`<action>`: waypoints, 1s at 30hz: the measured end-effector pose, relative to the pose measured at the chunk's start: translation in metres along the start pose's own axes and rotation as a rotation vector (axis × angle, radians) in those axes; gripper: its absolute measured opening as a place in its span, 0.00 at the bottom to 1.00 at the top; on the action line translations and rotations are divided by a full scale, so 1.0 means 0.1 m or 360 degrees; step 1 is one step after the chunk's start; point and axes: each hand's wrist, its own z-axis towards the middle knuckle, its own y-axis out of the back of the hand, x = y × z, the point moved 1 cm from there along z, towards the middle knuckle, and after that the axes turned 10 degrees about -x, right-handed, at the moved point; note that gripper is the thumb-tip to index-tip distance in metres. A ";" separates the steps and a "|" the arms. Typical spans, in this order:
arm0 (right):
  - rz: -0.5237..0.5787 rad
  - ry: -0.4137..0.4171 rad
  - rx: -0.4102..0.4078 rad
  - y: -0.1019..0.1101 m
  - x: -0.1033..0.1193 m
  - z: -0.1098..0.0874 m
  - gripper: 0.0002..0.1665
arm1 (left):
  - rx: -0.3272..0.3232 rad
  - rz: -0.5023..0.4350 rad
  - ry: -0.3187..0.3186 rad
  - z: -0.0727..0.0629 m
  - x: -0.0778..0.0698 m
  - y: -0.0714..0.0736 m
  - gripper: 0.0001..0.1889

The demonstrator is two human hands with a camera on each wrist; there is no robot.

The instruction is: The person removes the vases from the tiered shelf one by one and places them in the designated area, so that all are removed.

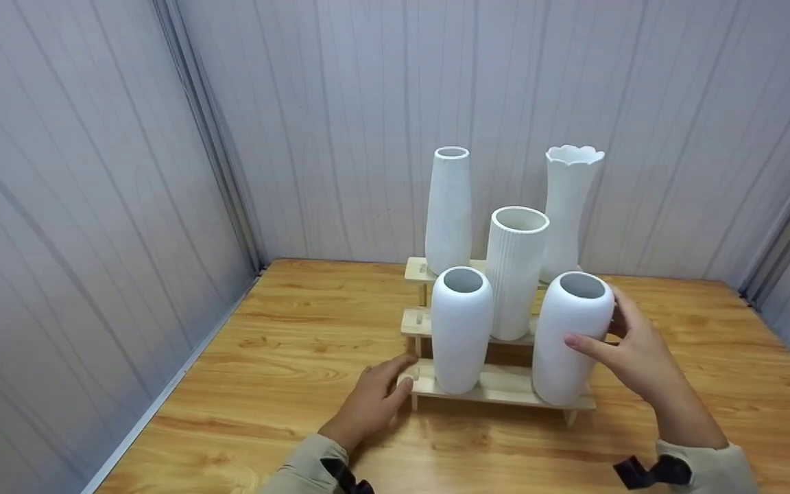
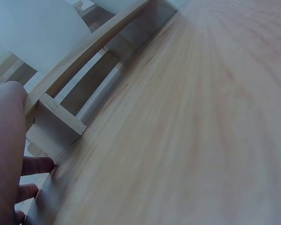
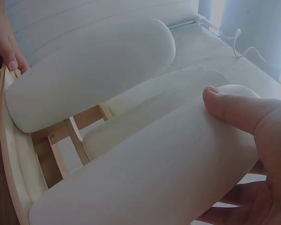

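Observation:
A smooth white vase [image 1: 570, 343] stands at the right end of the lowest shelf of a tiered wooden stand [image 1: 508, 385]. My right hand [image 1: 635, 353] grips its upper part, thumb in front and fingers round the far right side. At the stand's left end, my left hand [image 1: 374, 394] holds the lowest shelf, its thumb on the front edge. In the left wrist view, its other fingers [image 2: 37, 165] reach down beside the stand's leg [image 2: 56, 124]. A matching vase [image 1: 462, 336] stands on the left of the same shelf.
A ribbed vase [image 1: 518, 274] is on the middle tier. On the top tier stand a slim tapered vase [image 1: 448, 213] at left and a scalloped-rim vase [image 1: 566, 213] at right. Panelled walls [image 1: 367, 123] border the wooden table [image 1: 285, 370].

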 end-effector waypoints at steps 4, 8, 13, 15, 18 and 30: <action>-0.0013 -0.0027 0.0010 0.03 0.01 -0.01 0.59 | 0.0001 0.0005 0.0001 0.00 0.00 0.00 0.24; -0.0022 -0.0049 0.0015 0.06 0.02 -0.02 0.60 | -0.0001 0.0011 -0.0010 0.00 0.00 0.00 0.24; -0.0033 -0.0033 -0.0003 0.09 0.01 -0.02 0.59 | -0.0009 0.0020 -0.0018 0.01 0.01 0.00 0.24; -0.0040 -0.0023 -0.0009 0.11 0.02 -0.02 0.58 | -0.0011 0.0023 -0.0018 0.01 0.01 0.00 0.24; -0.0038 -0.0004 -0.0018 0.13 0.02 -0.01 0.57 | -0.0007 0.0021 -0.0028 0.01 0.01 0.00 0.24; -0.0059 0.0018 -0.0046 0.21 0.01 0.00 0.57 | -0.0006 0.0037 -0.0041 0.01 0.02 0.00 0.25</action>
